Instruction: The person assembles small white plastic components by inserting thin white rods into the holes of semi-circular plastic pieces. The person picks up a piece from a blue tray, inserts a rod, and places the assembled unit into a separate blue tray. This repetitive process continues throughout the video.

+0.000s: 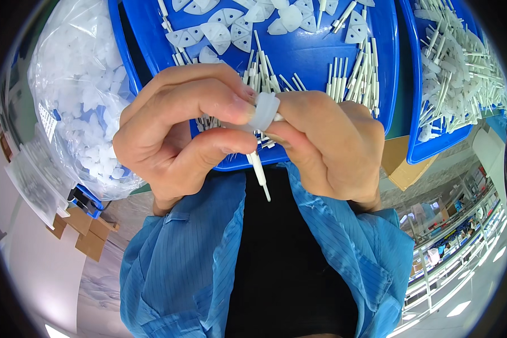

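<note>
Both hands meet in front of my chest over the near edge of a blue tray. My left hand pinches a small translucent white plastic piece between thumb and fingers. From the other side, my right hand closes its thumb and index finger on a thin white rod at the piece's edge; most of that rod is hidden by the fingers. Another white rod with a narrow tip points down from below the piece, and its upper end is hidden. In the tray lie loose rods and triangular plastic pieces with holes.
A clear bag full of white plastic pieces stands left of the tray. At the right, a second blue tray holds a heap of pieces with rods. Cardboard shows below it, and more cardboard boxes are at lower left.
</note>
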Action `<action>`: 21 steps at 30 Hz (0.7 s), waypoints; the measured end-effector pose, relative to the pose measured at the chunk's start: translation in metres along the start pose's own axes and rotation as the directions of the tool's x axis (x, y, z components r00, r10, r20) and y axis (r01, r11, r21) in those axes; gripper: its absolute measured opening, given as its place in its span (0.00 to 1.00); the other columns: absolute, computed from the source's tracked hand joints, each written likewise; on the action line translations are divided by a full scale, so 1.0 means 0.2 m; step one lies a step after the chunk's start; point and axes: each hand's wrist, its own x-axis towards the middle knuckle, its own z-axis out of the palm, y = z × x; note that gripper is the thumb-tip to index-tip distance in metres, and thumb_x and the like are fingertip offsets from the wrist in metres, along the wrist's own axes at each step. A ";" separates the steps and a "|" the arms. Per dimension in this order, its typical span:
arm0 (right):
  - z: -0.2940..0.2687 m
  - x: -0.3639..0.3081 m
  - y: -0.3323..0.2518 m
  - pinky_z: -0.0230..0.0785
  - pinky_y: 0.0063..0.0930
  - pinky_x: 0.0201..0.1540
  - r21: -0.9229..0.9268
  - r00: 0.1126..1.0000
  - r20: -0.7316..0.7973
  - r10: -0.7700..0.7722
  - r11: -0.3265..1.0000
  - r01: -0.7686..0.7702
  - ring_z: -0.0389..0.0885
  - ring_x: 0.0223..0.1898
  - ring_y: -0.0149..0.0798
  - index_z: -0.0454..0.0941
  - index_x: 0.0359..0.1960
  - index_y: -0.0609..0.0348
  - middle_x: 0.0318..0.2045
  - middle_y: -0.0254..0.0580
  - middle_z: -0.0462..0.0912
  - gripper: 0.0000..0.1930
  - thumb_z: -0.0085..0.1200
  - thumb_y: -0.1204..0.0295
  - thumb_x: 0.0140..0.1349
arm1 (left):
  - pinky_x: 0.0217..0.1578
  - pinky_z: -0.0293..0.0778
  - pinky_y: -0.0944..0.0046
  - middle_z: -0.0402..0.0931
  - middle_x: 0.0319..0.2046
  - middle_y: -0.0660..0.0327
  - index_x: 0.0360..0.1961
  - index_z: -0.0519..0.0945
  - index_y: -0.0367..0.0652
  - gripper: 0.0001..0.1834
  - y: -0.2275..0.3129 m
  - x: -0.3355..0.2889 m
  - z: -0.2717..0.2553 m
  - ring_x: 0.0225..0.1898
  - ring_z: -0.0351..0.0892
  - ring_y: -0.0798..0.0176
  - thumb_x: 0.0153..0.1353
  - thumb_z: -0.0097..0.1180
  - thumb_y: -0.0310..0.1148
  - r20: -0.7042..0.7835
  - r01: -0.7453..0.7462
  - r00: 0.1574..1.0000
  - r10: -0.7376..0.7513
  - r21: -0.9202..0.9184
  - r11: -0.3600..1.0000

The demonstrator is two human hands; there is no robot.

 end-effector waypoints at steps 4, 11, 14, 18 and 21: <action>0.07 0.01 0.02 0.73 0.25 0.27 0.084 0.993 -0.107 0.047 0.996 -0.038 0.82 0.25 0.38 0.78 0.39 0.64 0.28 0.44 0.82 0.07 0.58 0.77 0.60 | 0.38 0.78 0.60 0.76 0.38 0.47 0.38 0.76 0.37 0.23 0.01 0.00 0.08 0.36 0.80 0.55 0.53 0.69 0.45 -0.164 0.076 0.981 -0.100 -0.147 0.986; 0.06 0.00 -0.01 0.61 0.18 0.28 0.487 0.959 -0.106 0.263 0.854 -0.180 0.69 0.24 0.22 0.74 0.35 0.62 0.27 0.34 0.77 0.11 0.48 0.66 0.70 | 0.47 0.75 0.58 0.76 0.43 0.44 0.45 0.75 0.34 0.24 -0.03 -0.01 0.05 0.42 0.79 0.52 0.56 0.67 0.41 -0.108 0.001 0.993 -0.039 -0.331 0.944; 0.06 0.01 -0.03 0.54 0.15 0.26 0.697 0.916 -0.038 0.401 0.667 -0.263 0.62 0.24 0.18 0.72 0.32 0.59 0.25 0.29 0.74 0.15 0.43 0.61 0.72 | 0.49 0.74 0.58 0.76 0.43 0.43 0.45 0.75 0.33 0.22 -0.02 0.00 0.06 0.44 0.79 0.52 0.57 0.66 0.39 -0.105 -0.024 0.994 0.000 -0.220 0.975; 0.09 0.01 -0.01 0.51 0.14 0.25 0.753 0.911 -0.006 0.412 0.602 -0.267 0.61 0.23 0.17 0.71 0.32 0.58 0.24 0.28 0.72 0.16 0.40 0.61 0.73 | 0.48 0.74 0.59 0.77 0.42 0.42 0.45 0.75 0.33 0.19 0.00 0.00 0.08 0.43 0.79 0.54 0.59 0.64 0.35 -0.132 0.030 0.990 -0.047 -0.123 0.992; 0.11 0.01 -0.02 0.51 0.15 0.25 0.723 0.907 -0.025 0.421 0.634 -0.274 0.60 0.23 0.18 0.72 0.34 0.60 0.25 0.28 0.72 0.13 0.43 0.63 0.72 | 0.46 0.76 0.60 0.77 0.41 0.42 0.44 0.75 0.33 0.17 0.00 0.00 0.09 0.41 0.79 0.55 0.59 0.63 0.33 -0.168 0.052 0.982 -0.085 -0.189 0.981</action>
